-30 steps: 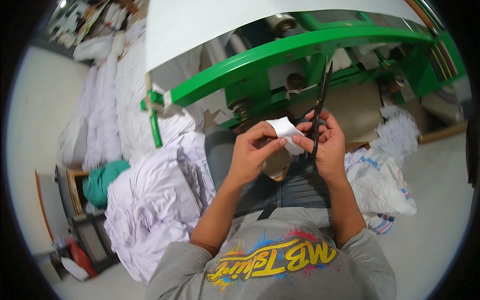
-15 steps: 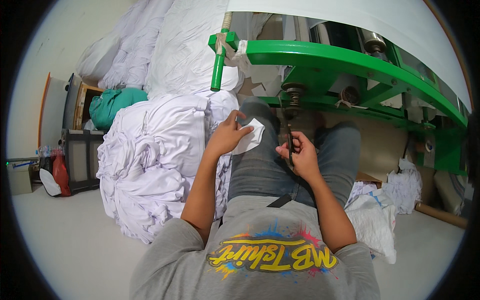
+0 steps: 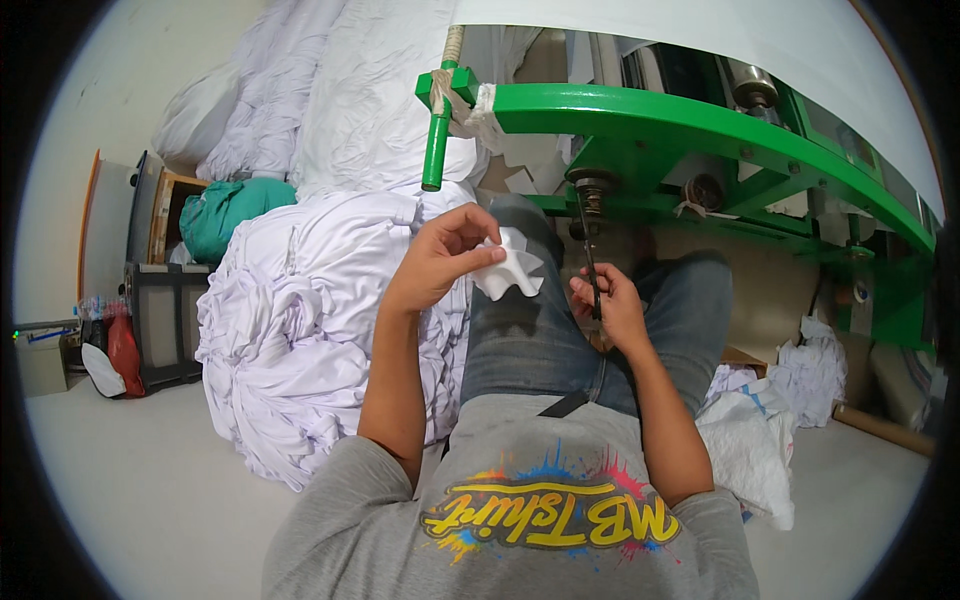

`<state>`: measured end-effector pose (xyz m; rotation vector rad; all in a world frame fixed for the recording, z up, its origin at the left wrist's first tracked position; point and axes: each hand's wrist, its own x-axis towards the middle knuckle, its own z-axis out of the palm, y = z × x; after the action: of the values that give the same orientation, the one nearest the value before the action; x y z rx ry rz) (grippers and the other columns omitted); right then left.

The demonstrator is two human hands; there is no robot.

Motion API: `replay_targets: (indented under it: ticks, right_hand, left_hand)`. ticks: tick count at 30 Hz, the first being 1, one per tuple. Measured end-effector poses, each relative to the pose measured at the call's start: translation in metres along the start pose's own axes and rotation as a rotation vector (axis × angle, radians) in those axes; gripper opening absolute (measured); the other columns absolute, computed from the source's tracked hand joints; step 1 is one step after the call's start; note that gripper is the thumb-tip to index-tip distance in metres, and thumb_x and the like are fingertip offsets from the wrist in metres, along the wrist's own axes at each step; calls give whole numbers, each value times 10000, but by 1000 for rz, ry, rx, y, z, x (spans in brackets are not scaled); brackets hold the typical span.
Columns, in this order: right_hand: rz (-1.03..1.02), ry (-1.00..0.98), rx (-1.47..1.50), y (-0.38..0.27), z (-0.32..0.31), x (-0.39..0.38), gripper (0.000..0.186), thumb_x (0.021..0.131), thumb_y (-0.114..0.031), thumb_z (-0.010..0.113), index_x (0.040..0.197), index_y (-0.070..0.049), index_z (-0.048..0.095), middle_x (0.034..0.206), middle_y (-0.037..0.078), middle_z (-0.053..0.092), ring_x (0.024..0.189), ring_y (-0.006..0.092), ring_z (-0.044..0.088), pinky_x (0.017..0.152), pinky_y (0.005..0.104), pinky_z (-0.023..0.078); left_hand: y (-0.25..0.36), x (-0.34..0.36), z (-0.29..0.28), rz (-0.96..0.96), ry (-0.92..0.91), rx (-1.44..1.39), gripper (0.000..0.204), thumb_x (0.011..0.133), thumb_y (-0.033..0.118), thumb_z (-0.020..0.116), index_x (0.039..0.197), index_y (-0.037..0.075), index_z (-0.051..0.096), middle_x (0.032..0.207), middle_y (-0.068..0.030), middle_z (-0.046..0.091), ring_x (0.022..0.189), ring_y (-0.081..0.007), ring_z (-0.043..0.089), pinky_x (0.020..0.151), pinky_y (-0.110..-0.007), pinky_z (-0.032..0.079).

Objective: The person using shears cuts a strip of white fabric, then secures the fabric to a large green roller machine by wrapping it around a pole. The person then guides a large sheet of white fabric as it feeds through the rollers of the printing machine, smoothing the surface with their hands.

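My left hand (image 3: 440, 258) pinches a small piece of white fabric (image 3: 514, 272) between thumb and fingers, above my left thigh. The piece hangs loosely, with its lower edge folded and wavy. Over the gap between my knees, my right hand (image 3: 615, 308) is closed around dark-handled scissors (image 3: 590, 245), whose narrow blades point away from me. A small gap separates the scissors from the fabric. Part of the handles is hidden behind my fingers.
A large heap of white cloth (image 3: 290, 340) rises at my left. In front stands a green metal machine frame (image 3: 640, 110) with rollers and springs. A white sack (image 3: 745, 450) lies at the right, near a cardboard tube (image 3: 880, 428). A green bundle (image 3: 235, 215) sits far left.
My left hand has turned and drawn slightly nearer, and the fabric piece now hangs in folds rather than lying flatter. The scissors have shifted a little to the right with my right hand.
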<state>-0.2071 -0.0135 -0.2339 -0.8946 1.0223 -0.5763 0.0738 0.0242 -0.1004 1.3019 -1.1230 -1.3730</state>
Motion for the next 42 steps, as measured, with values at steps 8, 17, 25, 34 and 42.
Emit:
replay_targets:
  ticks: [8, 17, 25, 34, 42]
  right_hand:
    - [-297, 69, -331, -9, 8, -12, 491, 856, -134, 898, 1234, -1, 614, 964, 72, 769, 854, 135, 714, 814, 282, 567]
    - [-588, -17, -273, -48, 44, -15, 511, 844, -5, 848, 1270, -32, 567, 1200, 122, 783, 1054, 155, 723, 923, 325, 566]
    - [-482, -8, -346, -68, 42, -38, 459, 840, -42, 841, 1226, -33, 591, 939, 92, 782, 861, 182, 742, 800, 311, 558]
    - [-475, 73, -458, -91, 34, -57, 414, 839, -48, 824, 1202, -27, 625, 869, 76, 740, 724, 126, 650, 688, 283, 536]
    - [-435, 109, -550, -110, 9, -50, 392, 839, -58, 802, 1190, -24, 633, 842, 91, 733, 698, 147, 648, 699, 296, 529]
  left_hand:
    - [-21, 0, 1, -127, -18, 760, 237, 908, 187, 771, 1060, 25, 688, 961, -61, 707, 898, -148, 628, 829, -312, 484]
    - [-8, -3, 13, -126, -151, 486, 187, 973, 174, 713, 1041, 6, 667, 961, -45, 703, 940, -142, 620, 892, -313, 487]
    - [-12, -11, 10, -38, -217, 563, 179, 901, 157, 782, 1033, 57, 716, 1016, -57, 696, 904, -206, 639, 790, -325, 486]
    - [-15, -10, 15, 264, -140, 606, 218, 895, 149, 805, 1062, 30, 731, 1100, -93, 691, 1019, -242, 656, 947, -355, 496]
    - [-17, -16, -7, -135, -225, 557, 246, 937, 239, 780, 1015, 11, 732, 921, -42, 695, 909, -139, 614, 825, -299, 469]
